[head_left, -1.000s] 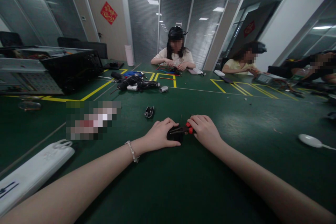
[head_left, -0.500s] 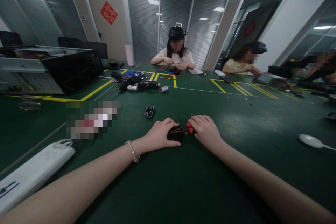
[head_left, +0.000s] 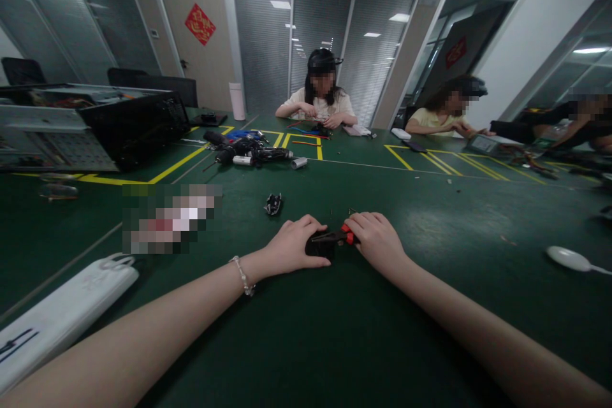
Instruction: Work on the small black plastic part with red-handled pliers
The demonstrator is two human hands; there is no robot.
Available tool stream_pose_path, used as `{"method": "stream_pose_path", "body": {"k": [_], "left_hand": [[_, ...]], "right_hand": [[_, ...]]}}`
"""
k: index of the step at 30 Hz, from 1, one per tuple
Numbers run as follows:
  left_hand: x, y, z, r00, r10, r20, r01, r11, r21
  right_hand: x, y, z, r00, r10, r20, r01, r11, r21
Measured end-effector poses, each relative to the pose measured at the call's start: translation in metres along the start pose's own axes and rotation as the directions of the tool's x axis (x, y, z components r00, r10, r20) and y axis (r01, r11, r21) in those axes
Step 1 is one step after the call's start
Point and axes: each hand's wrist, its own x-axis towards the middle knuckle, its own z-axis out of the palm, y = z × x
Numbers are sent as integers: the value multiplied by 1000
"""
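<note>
My left hand (head_left: 294,244) rests on the green table (head_left: 335,331) with its fingers curled over a small black part (head_left: 319,247). My right hand (head_left: 377,239) is closed round the red handles of a pair of pliers (head_left: 345,235). The dark jaws of the pliers reach left into the black part, between the two hands. A bracelet sits on my left wrist. A small black scrap (head_left: 273,204) lies just beyond my left hand.
A white power strip (head_left: 62,315) lies near left, a white spoon (head_left: 571,259) at right. Black tools and cylinders (head_left: 248,153) lie further back, an open computer case (head_left: 90,127) at far left. Three other people sit working along the far and right sides.
Both hands stay together on the black part and pliers; the right hand has shifted very slightly. Nothing else moved.
</note>
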Motion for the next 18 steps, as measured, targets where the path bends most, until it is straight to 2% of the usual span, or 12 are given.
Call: {"method": "stream_pose_path", "body": {"k": [12,18], "left_hand": [[1,-4,3,998,51,-22,-50,998,27],[1,-4,3,999,47,-10,-47,999,10]], "right_hand": [[-1,-1,-3,998,-32,-63,28,998,-63],[-1,0,1,999,-23,-31,23,1000,-14]]}}
